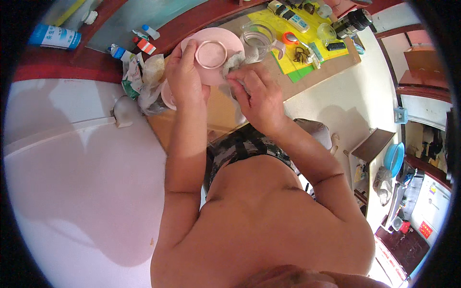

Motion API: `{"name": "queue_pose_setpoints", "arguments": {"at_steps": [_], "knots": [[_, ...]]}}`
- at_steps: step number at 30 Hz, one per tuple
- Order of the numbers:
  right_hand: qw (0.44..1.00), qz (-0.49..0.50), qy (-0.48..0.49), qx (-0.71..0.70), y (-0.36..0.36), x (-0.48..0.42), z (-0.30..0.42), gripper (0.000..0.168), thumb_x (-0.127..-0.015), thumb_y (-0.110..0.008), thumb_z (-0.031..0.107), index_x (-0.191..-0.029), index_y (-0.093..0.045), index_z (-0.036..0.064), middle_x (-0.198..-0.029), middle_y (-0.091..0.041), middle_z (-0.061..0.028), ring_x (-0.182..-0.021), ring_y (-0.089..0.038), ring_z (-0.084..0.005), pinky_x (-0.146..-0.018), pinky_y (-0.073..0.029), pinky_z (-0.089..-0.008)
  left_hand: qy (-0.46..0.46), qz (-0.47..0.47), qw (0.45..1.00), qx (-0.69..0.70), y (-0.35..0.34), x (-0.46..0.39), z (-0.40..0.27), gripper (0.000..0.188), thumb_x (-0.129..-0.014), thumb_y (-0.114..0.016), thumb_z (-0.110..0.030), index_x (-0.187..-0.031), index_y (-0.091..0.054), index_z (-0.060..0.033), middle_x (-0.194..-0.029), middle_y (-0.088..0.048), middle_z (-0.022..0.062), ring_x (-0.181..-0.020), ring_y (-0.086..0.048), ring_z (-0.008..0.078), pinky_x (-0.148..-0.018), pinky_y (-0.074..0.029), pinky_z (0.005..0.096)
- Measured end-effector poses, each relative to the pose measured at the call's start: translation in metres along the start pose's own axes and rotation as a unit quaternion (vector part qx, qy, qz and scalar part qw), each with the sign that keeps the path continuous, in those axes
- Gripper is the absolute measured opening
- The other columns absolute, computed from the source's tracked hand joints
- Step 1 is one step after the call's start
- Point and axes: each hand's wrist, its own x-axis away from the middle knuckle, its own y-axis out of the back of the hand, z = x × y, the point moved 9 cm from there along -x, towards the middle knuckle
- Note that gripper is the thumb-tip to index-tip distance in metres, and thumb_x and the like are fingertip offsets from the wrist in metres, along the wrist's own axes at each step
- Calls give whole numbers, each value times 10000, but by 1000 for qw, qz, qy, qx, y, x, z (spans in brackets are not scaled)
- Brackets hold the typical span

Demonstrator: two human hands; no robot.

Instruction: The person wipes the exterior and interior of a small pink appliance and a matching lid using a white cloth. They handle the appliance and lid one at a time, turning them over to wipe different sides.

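Observation:
My left hand point(185, 77) grips a round pink plate point(213, 77) by its left side, with the thumb resting on the face turned up. A raised ring point(211, 54), like a plate's foot, stands out on that face. My right hand point(257, 95) pinches a greyish-white cloth point(236, 62) against the plate's right edge. Part of the cloth hangs below the fingers. Behind my left wrist, a second pink dish point(168, 95) shows in part on the table. A clear pitcher point(257, 36) with a pale pink handle stands just beyond the cloth.
The brown tabletop point(295, 79) carries a yellow sheet point(288, 59), a power strip point(297, 21), an orange-rimmed item point(289, 37), a spoon and a dark thermos point(353, 23). Plastic bags point(153, 73) crowd the left corner. Small bottles point(151, 31) and a blue spray can point(54, 37) line the sill.

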Motion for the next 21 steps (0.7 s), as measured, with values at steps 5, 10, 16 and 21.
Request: {"name": "queue_pose_setpoints", "arguments": {"at_steps": [5, 10, 16, 21], "knots": [[996, -16, -90, -7, 6, -42, -45, 147, -893, -713, 77, -1034, -711, 34, -968, -693, -160, -819, -680, -329, -728, -552, -397, -63, 29, 997, -32, -4, 2, -9, 210, -958, -668, -107, -1108, -684, 39, -1053, -705, 79, -934, -672, 161, -811, -543, 282], [992, 70, -103, -17, -16, 0, -30, 160, -902, -727, 119, -1033, -723, 27, -978, -708, -142, -797, -695, -275, -707, -541, -333, -173, -21, 971, -161, -4, 12, -33, 224, -964, -642, -112, -1113, -689, 48, -1028, -706, 73, -924, -651, 128, -817, -533, 274], [906, 43, -343, -243, -1, 8, -70, 239, -921, -718, 198, -1079, -733, 20, -1000, -733, -165, -893, -706, -241, -785, -546, -337, -223, -40, 941, -253, -5, 23, -56, 243, -969, -618, -122, -1139, -689, 36, -1041, -711, 81, -941, -649, 139, -845, -531, 288], [980, 3, -110, -166, 3, -28, -18, 239, -865, -770, 156, -1079, -726, 59, -972, -701, -148, -876, -687, -259, -768, -547, -338, -247, -44, 927, -279, -16, 34, -55, 238, -959, -630, -122, -1121, -696, 40, -985, -705, 74, -916, -648, 153, -832, -531, 306]]}}
